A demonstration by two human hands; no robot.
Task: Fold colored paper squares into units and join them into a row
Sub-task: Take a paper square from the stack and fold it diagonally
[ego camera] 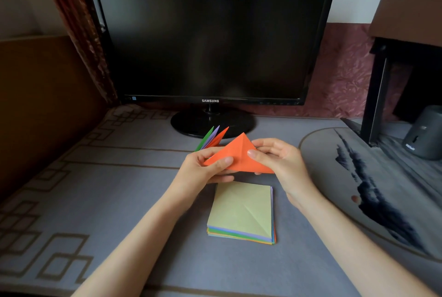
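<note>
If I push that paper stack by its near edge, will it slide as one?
Probably not: the stack shows offset colored edges, so loose sheets likely shear and fan. The creased top sheet looks thin, likely floppy when lifted.

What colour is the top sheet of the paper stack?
The top sheet is pale yellow-green; head view.

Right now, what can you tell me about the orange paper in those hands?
The orange paper is a thin matte sheet folded into a triangle, with a crease running down from its top point. It is held in the air near the stack of colored squares. The left hand pinches its left part; the right hand pinches its right side.
</note>
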